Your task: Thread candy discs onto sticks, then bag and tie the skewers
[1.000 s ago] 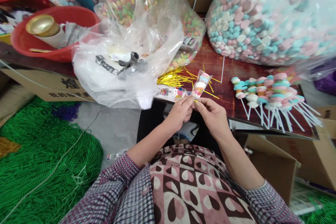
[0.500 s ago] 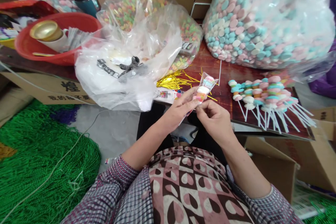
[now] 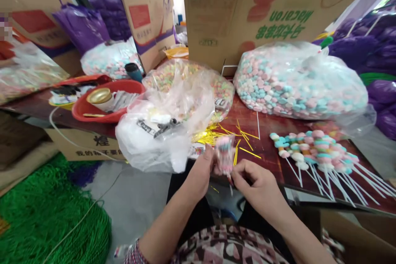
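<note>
Low in the middle of the frame, both hands pinch the wrapped candy skewer (image 3: 225, 157), blurred, left hand (image 3: 202, 171) closed on its side, right hand (image 3: 255, 181) curled at its foot, over the table (image 3: 269, 161) edge by gold twist ties (image 3: 216, 134).

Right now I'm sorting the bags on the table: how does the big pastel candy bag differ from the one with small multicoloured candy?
The pastel candy bag is bulkier and holds pink, blue and white discs; the multicoloured candy bag is smaller and holds finer orange, green and yellow pieces. The pastel bag bulges full on the far right; the multicoloured bag sits mid-table, partly behind crumpled plastic. Both are clear plastic.
</note>
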A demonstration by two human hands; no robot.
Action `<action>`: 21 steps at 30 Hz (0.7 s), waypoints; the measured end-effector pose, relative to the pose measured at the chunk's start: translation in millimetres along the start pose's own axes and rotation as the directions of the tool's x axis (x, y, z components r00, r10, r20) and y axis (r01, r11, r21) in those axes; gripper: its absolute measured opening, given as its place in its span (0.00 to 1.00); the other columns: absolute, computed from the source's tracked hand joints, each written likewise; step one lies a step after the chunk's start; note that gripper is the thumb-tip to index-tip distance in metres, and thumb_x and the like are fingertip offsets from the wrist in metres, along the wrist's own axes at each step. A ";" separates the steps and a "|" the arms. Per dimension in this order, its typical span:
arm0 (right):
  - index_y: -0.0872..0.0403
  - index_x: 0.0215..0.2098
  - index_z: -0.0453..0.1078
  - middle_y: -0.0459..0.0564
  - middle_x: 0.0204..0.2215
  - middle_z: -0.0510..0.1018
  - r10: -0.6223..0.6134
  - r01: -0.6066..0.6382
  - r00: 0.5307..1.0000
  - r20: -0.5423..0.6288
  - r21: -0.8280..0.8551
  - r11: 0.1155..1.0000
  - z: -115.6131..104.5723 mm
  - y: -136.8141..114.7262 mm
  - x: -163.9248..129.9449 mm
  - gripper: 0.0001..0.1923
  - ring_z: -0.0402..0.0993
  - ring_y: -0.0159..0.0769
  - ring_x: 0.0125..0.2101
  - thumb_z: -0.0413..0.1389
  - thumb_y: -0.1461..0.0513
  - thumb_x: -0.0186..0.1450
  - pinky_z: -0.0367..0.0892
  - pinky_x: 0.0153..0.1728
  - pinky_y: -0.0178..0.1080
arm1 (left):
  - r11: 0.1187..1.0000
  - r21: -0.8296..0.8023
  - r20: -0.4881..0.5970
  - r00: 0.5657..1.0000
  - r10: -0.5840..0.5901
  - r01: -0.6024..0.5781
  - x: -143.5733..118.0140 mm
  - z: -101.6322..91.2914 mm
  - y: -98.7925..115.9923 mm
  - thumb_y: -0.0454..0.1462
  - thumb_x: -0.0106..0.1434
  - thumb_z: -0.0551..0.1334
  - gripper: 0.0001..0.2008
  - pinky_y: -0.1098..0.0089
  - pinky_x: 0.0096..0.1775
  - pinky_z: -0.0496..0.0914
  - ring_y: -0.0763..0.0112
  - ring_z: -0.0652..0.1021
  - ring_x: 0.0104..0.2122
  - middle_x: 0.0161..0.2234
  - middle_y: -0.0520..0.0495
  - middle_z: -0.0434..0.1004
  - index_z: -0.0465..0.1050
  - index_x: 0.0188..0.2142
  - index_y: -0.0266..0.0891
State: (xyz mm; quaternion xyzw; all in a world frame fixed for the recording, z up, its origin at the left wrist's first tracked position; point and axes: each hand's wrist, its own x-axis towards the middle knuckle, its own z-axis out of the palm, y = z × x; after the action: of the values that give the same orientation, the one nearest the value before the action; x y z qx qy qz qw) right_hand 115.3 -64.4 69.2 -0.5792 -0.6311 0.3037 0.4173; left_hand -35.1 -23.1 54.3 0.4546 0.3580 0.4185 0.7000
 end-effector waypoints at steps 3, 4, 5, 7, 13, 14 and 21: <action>0.52 0.23 0.71 0.45 0.19 0.75 0.043 -0.042 0.999 -0.025 0.035 0.998 0.0 11.0 6.0 0.10 0.69 0.32 0.21 0.55 0.60 0.61 0.65 0.23 0.33 | 0.974 0.223 0.110 0.992 -0.060 0.034 -6.2 -4.0 4.6 0.66 0.61 0.50 0.37 0.70 0.26 0.51 0.78 0.55 0.18 0.14 0.55 0.50 0.70 0.20 0.35; 0.52 0.23 0.71 0.46 0.20 0.75 0.028 -0.027 0.998 -0.057 0.016 1.000 -1.0 12.7 7.9 0.10 0.70 0.32 0.21 0.55 0.60 0.61 0.65 0.23 0.33 | 0.953 0.297 0.136 0.986 -0.098 0.053 -7.6 -4.4 2.5 0.66 0.61 0.51 0.37 0.70 0.25 0.50 0.78 0.54 0.18 0.13 0.55 0.50 0.71 0.20 0.35; 0.52 0.23 0.72 0.46 0.20 0.75 -0.009 0.008 0.996 -0.092 -0.015 1.000 -1.6 13.1 8.7 0.10 0.70 0.32 0.21 0.55 0.61 0.62 0.65 0.24 0.33 | 0.936 0.344 0.133 0.983 -0.124 0.072 -7.8 -4.3 -1.5 0.66 0.61 0.50 0.37 0.70 0.25 0.51 0.79 0.55 0.17 0.13 0.55 0.51 0.70 0.19 0.35; 0.52 0.23 0.72 0.45 0.20 0.75 -0.115 0.106 0.985 -0.130 -0.073 0.992 0.0 11.2 6.6 0.10 0.70 0.31 0.21 0.54 0.63 0.62 0.65 0.24 0.32 | 0.927 0.353 0.095 0.980 -0.172 0.129 -4.8 -2.9 -12.2 0.67 0.61 0.46 0.39 0.71 0.25 0.54 0.77 0.59 0.17 0.13 0.52 0.56 0.66 0.16 0.36; 0.52 0.25 0.74 0.45 0.22 0.74 -0.043 0.043 0.999 -0.003 0.094 0.995 11.9 29.1 -13.5 0.12 0.68 0.32 0.22 0.55 0.59 0.66 0.64 0.26 0.34 | 0.992 0.098 0.107 0.990 -0.096 0.086 1.1 -2.6 -10.5 0.54 0.61 0.62 0.22 0.74 0.26 0.58 0.78 0.63 0.21 0.22 0.54 0.64 0.74 0.37 0.36; 0.52 0.26 0.75 0.45 0.21 0.74 0.020 -0.029 0.998 0.053 0.180 0.983 9.8 36.6 -15.3 0.12 0.67 0.32 0.22 0.57 0.57 0.65 0.64 0.26 0.34 | 0.984 0.175 0.177 0.983 -0.048 0.017 -1.1 -3.0 -5.3 0.49 0.60 0.65 0.18 0.74 0.28 0.58 0.78 0.63 0.23 0.24 0.53 0.65 0.76 0.40 0.37; 0.54 0.23 0.75 0.51 0.40 0.80 0.316 -0.342 0.934 0.165 0.667 0.662 -26.9 61.9 -33.2 0.14 0.74 0.37 0.40 0.69 0.53 0.55 0.69 0.42 0.35 | 0.353 0.684 0.627 0.762 0.163 -0.639 -10.2 13.2 -18.2 0.33 0.66 0.58 0.13 0.65 0.46 0.62 0.72 0.68 0.33 0.29 0.50 0.68 0.83 0.38 0.48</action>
State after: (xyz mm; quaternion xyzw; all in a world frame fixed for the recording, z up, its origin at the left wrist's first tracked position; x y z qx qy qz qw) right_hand 167.9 -90.9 22.3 -0.4825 -0.3660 0.5951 0.5283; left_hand -22.7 -41.1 42.8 0.9035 0.2161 0.2196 0.2981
